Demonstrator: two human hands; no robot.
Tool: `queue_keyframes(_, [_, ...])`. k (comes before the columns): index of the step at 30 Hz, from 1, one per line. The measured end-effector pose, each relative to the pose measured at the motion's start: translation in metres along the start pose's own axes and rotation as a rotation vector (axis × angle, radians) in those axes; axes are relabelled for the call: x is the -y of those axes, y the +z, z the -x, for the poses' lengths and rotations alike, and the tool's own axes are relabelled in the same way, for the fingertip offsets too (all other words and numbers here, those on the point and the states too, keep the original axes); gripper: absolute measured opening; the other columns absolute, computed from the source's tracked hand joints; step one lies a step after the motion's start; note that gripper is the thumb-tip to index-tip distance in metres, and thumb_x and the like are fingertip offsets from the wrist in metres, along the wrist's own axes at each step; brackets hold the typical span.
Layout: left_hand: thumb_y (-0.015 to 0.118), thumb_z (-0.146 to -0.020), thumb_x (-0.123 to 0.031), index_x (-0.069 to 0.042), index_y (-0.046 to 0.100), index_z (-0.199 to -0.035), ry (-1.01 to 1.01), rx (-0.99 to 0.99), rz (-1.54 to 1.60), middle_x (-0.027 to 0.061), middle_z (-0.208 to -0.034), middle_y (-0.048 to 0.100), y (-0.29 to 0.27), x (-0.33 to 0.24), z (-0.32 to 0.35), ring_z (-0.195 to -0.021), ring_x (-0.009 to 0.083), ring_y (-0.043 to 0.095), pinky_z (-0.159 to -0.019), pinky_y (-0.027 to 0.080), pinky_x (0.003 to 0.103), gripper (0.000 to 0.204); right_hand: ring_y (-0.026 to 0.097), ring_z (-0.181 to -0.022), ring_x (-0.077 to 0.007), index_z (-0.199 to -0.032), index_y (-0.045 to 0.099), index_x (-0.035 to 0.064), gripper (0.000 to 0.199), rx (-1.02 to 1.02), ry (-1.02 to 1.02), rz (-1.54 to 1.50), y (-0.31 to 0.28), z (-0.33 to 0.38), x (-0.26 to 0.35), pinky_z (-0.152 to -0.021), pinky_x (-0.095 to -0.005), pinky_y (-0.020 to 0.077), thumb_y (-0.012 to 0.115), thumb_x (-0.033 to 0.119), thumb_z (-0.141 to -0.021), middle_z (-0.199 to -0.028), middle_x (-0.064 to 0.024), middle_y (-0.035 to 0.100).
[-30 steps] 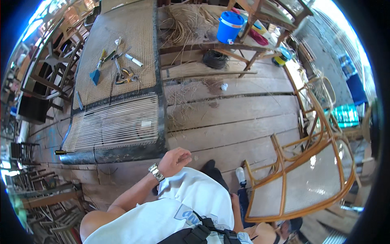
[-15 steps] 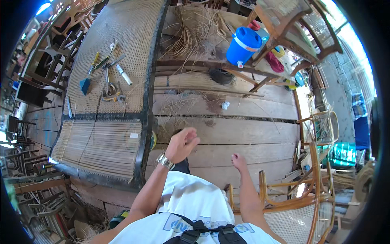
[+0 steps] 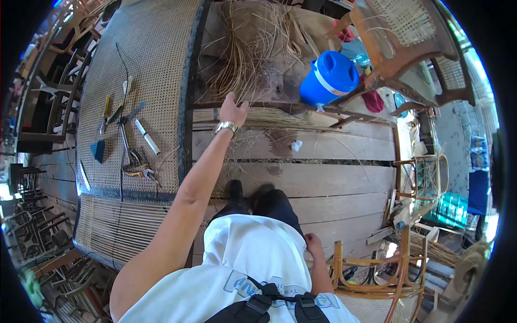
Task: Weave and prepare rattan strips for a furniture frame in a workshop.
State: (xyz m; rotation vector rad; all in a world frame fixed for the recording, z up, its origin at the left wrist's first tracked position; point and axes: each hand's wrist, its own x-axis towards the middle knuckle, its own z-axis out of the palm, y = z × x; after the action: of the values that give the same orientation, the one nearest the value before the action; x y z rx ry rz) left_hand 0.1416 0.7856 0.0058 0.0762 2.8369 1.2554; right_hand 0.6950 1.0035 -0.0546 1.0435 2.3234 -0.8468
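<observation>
My left hand [image 3: 233,111], with a metal watch on the wrist, stretches forward with its fingers apart and nothing in it. Just beyond its fingertips, a loose bundle of thin cane strips [image 3: 235,62] lies on a low wooden bench [image 3: 291,89]. By my right side hangs my right hand [image 3: 313,244], its fingers curled, nothing visible in them. To the left is a large woven cane panel [image 3: 156,70] in a dark frame. On it lie a white-handled knife [image 3: 148,138], pliers [image 3: 139,168], a blue wedge-shaped piece [image 3: 97,150] and a yellow-handled tool [image 3: 106,106].
A blue drink cooler [image 3: 328,81] stands on the bench beside an upturned wooden chair [image 3: 393,59]. Long cane lengths [image 3: 280,120] lie below the bench edge. A white scrap [image 3: 296,145] rests on the plank floor [image 3: 334,183]. Behind my right side is a rattan chair [image 3: 371,262].
I have stepped toward the bench. My left hand has reached out from near my body to the cane bundle and opened. My right hand has swung back to my side.
</observation>
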Motion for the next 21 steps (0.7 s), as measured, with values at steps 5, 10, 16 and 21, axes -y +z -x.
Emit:
queue_keyframes(5, [0.069, -0.081, -0.041, -0.002, 0.039, -0.138, 0.013, -0.064, -0.189, 0.0197, -0.138, 0.047, 0.029, -0.019, -0.079, -0.126, 0.0373, 0.047, -0.104, 0.040, 0.044, 0.075, 0.065, -0.092, -0.0361, -0.100, 0.066, 0.0017, 0.031, 0.150, 0.118, -0.062, -0.036, -0.053, 0.010, -0.079, -0.0436, 0.0512, 0.061, 0.031, -0.089, -0.094, -0.0212, 0.068])
queue_keyframes(10, [0.068, -0.081, -0.044, -0.008, 0.039, -0.141, -0.178, 0.144, -0.483, 0.0203, -0.141, 0.044, 0.034, -0.006, -0.116, -0.131, 0.0345, 0.042, -0.107, 0.037, 0.044, 0.076, 0.066, -0.086, -0.0311, -0.102, 0.065, 0.0020, 0.028, 0.064, -0.115, -0.031, -0.092, -0.142, 0.072, -0.076, -0.0399, 0.0513, 0.060, 0.027, -0.090, -0.091, -0.0190, 0.068])
queue_keyframes(16, [0.064, -0.089, -0.037, -0.011, 0.066, -0.112, 0.023, 0.431, -0.590, 0.0124, -0.115, 0.063, 0.000, 0.031, -0.144, -0.108, 0.0238, 0.061, -0.089, 0.050, 0.039, 0.035, 0.063, -0.072, -0.0161, -0.100, 0.062, 0.0007, 0.022, 0.090, -0.328, -0.261, -0.156, -0.215, 0.195, -0.067, -0.0306, 0.0502, 0.058, 0.022, -0.094, -0.081, -0.0096, 0.065])
queue_keyframes(21, [0.062, -0.094, -0.015, -0.005, 0.060, -0.117, -0.286, 0.533, 1.159, 0.0058, -0.112, 0.067, -0.039, 0.003, -0.119, -0.102, 0.0136, 0.063, -0.082, 0.051, 0.026, 0.025, 0.058, -0.076, -0.0090, -0.104, 0.061, 0.0019, 0.020, 0.338, -0.392, -0.663, -0.199, -0.227, 0.339, -0.068, -0.0258, 0.0493, 0.056, 0.021, -0.097, -0.082, -0.0020, 0.062])
